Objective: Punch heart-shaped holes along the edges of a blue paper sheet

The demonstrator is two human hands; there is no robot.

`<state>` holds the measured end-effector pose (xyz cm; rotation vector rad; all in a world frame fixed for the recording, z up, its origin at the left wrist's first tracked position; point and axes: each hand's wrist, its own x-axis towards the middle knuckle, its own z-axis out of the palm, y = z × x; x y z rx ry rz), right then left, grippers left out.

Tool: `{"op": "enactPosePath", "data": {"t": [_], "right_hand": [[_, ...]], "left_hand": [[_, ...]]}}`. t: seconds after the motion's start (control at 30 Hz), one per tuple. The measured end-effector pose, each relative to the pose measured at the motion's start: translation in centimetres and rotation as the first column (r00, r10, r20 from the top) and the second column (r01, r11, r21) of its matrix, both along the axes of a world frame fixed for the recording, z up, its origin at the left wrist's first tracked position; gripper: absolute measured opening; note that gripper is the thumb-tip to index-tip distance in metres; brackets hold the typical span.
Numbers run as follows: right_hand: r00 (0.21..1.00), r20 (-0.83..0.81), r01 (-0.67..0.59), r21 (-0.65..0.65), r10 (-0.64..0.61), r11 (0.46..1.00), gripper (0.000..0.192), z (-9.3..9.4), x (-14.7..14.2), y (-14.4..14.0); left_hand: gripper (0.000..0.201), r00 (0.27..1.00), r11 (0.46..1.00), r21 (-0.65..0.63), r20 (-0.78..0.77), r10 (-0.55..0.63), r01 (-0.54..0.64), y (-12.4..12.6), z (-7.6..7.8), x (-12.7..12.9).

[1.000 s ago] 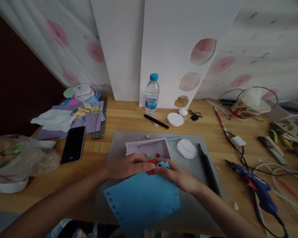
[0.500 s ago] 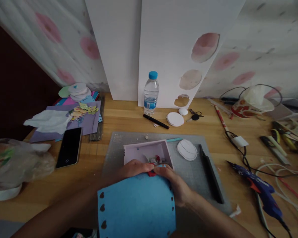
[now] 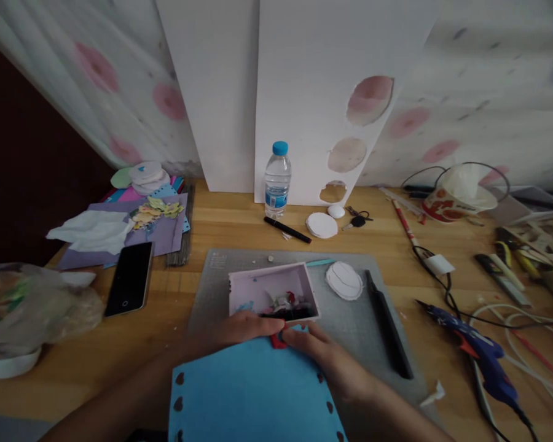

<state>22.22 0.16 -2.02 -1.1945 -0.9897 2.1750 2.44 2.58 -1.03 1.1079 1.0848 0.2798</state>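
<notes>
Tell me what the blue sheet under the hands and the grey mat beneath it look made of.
Blue sheet: likely craft foam or card, matte, with punched heart-shaped holes along both side edges. Grey mat: probably a plastic cutting mat, dull and flat, with faint print at one corner; the exact material is unclear.

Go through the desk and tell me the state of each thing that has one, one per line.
water bottle: upright, blue cap on
phone: flat, screen dark
black pen: lying flat, capped
pink box: open, scraps inside
blue sheet: edges punched, held at its top edge
red piece: pinched between both hands
left hand: gripping
right hand: gripping
glue gun: lying on its side
</notes>
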Motion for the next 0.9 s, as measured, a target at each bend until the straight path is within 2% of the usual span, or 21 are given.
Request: {"op": "enactPosePath", "data": {"t": [0.07,0.13,0.17,0.2,0.23,0.27,0.33,0.37,0.4,0.5,0.6,0.73,0.9], "right_hand": [[0.994,0.111,-0.022,0.067,0.015,0.997,0.044,0.3,0.6,-0.3],[0.972,0.233,-0.034,0.231,-0.022,0.972,0.039,0.5,1.6,-0.5],[0.955,0.287,-0.037,0.344,-0.067,0.938,0.036,0.5,2.2,-0.6],[0.932,0.339,-0.05,0.476,-0.131,0.878,0.033,0.3,3.0,-0.6],[0.894,0.394,-0.075,0.602,-0.214,0.795,0.029,0.0,4.0,-0.5],[0.817,0.443,-0.083,0.723,-0.368,0.685,0.024,-0.5,5.0,-0.3],[0.521,0.461,-0.156,0.879,-0.718,0.451,0.021,-1.7,7.3,0.3],[0.413,0.453,-0.237,0.891,-0.79,0.387,0.024,-2.5,8.5,0.7],[0.372,0.451,-0.309,0.884,-0.811,0.35,0.025,-3.2,9.5,1.1],[0.332,0.536,-0.464,0.809,-0.776,0.36,0.029,-5.2,11.5,2.1],[0.358,0.612,-0.562,0.744,-0.705,0.361,0.021,-6.3,11.8,3.1],[0.367,0.578,-0.551,0.766,-0.729,0.33,0.026,-6.4,11.6,5.3],[0.296,0.507,-0.53,0.792,-0.809,0.303,0.027,-5.3,12.5,9.5]], "left_hand": [[0.036,0.999,0.991,-0.131,-0.029,0.021,-0.025,-0.4,0.3,0.0],[0.035,0.993,0.972,-0.207,-0.038,0.108,-0.113,-0.9,0.7,-0.1],[0.037,0.986,0.965,-0.204,-0.027,0.163,-0.165,-1.2,0.8,-0.3],[0.039,0.978,0.963,-0.176,-0.009,0.206,-0.205,-1.5,0.9,-0.5],[0.039,0.974,0.967,-0.124,0.012,0.226,-0.223,-1.8,0.9,-0.7],[0.039,0.974,0.973,-0.052,0.029,0.226,-0.225,-2.1,0.8,-1.0],[0.038,0.979,0.974,0.102,0.018,0.203,-0.204,-2.4,0.6,-1.6],[0.037,0.981,0.968,0.163,-0.009,0.193,-0.189,-2.5,0.5,-1.8],[0.036,0.982,0.963,0.211,-0.043,0.183,-0.17,-2.6,0.5,-2.0],[0.033,0.987,0.951,0.303,-0.124,0.102,-0.06,-2.7,0.8,-2.1],[0.03,0.985,0.947,0.32,-0.168,0.042,0.014,-2.7,1.6,-1.8],[0.034,0.974,0.952,0.304,-0.218,0.059,0.011,-2.5,2.3,-1.7],[0.032,0.974,0.958,0.287,-0.212,0.083,-0.019,-2.6,2.7,-1.5]]}}
